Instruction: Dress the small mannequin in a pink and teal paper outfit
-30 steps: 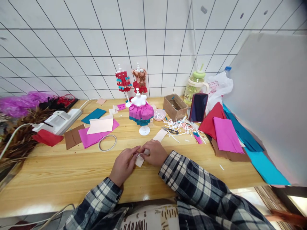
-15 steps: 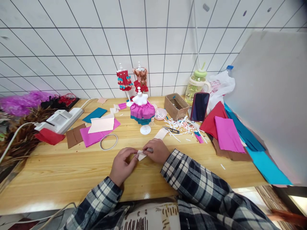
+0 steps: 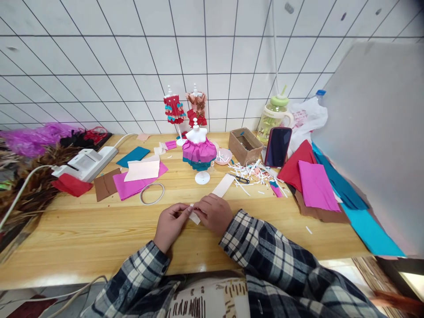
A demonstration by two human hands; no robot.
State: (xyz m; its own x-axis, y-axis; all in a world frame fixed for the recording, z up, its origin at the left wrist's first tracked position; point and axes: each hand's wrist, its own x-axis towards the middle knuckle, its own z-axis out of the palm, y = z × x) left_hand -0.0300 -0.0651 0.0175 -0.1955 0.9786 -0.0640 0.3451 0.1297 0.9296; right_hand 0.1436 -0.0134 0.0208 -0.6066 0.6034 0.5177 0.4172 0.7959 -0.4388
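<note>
Between my hands is a strip of pale pink crepe paper (image 3: 194, 217), partly covered by fingers. My left hand (image 3: 170, 223) pinches its left end between thumb and forefinger. Fingers of my right hand (image 3: 214, 213) are closed on the strip from the other side. Beyond the right hand lies a flat pale pink paper piece (image 3: 223, 185); whether it joins the held strip is hidden. A small white dress form (image 3: 196, 134) in a magenta and teal paper skirt (image 3: 199, 152) stands upright just behind. Small thread snips (image 3: 241, 179) rest beside the paper.
Two dressed mannequins (image 3: 174, 110) stand against the tiled wall. A roll of tape (image 3: 152, 194) and coloured paper sheets (image 3: 130, 189) lie left. Paper scraps (image 3: 255, 173), a cardboard box (image 3: 245, 148), a phone (image 3: 278, 148), a bottle (image 3: 273, 117) and folded paper (image 3: 318, 187) are right.
My fingers have shifted along the pale pink strip, and its loose lower end now hangs at a different angle under the right hand. The view has drifted slightly left.
</note>
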